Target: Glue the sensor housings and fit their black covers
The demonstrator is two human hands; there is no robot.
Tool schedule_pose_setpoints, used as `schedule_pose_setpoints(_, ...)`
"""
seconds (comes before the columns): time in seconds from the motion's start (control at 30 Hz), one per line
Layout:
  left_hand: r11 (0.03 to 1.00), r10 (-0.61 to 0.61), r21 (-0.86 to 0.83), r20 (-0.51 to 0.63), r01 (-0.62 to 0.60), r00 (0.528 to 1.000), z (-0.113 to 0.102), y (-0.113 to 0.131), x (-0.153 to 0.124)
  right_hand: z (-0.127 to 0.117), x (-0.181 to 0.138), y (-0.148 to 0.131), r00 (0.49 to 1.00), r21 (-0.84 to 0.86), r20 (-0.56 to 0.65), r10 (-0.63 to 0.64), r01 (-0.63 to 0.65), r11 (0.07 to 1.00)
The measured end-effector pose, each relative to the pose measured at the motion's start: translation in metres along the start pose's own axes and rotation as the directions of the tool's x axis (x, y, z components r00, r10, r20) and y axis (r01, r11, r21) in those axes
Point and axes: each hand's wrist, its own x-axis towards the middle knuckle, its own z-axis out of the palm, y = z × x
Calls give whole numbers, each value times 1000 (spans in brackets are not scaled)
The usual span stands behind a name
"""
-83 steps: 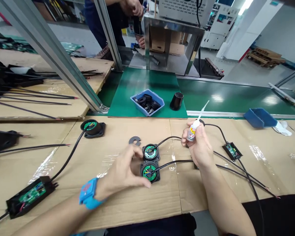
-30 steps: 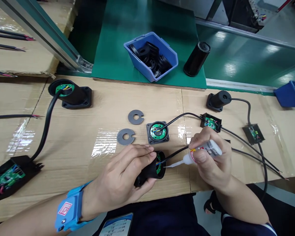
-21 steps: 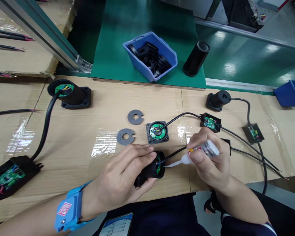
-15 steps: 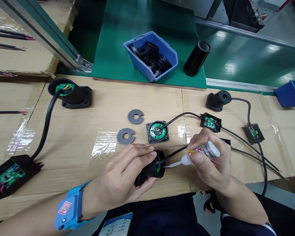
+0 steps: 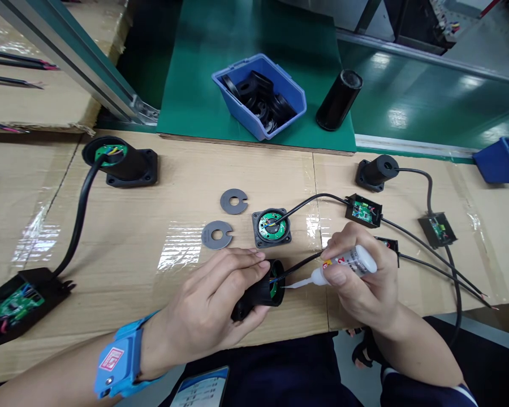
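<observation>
My left hand (image 5: 220, 297) is wrapped round a black cylindrical housing (image 5: 261, 291), its open end facing right. Inside that end a green circuit board (image 5: 274, 282) shows, with a black cable (image 5: 299, 264) leading out of it. Between thumb and fingers my right hand (image 5: 365, 277) grips a small white glue bottle (image 5: 350, 264). The thin nozzle (image 5: 299, 283) points left, its tip at the rim of the housing; whether it touches cannot be made out. Just beyond lie two grey slotted washers (image 5: 234, 201) and a square-flanged housing (image 5: 272, 228) with a round board.
Several cabled circuit boxes (image 5: 363, 210) lie at right. Another flanged housing (image 5: 129, 163) stands at left, wired to a box (image 5: 19, 305). On the green mat (image 5: 220, 28) are a blue bin (image 5: 261, 121) of black parts and a black cylinder (image 5: 339, 100).
My right hand has turned the glue bottle very slightly, its base shifting a little left. The nozzle tip and my left hand with the housing stay in place.
</observation>
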Motion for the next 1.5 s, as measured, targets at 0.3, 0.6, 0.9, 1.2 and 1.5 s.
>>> schedule_pose_setpoints(0.3,1000,-8,-20,0,8,1000,1,0,-1,1,1,-2,1000,-14,-8,-6,6,1000)
schedule_pose_setpoints(0.6,998,-41,-51,-2,41,999,0,1,0,1,2,-2,999,-78,-28,-30,28,997)
schedule_pose_setpoints(0.9,934,-283,-195,107,300,953,-2,2,-1,0,-1,-5,988,-259,-37,-150,135,956)
schedule_pose_setpoints(1.2,858,-370,-264,276,440,887,-7,-2,4,-1,-10,1,983,-8,-138,-118,118,993)
schedule_pose_setpoints(1.5,824,-286,-359,403,438,869,-6,-3,14,9,1,11,991,192,-131,43,-17,981)
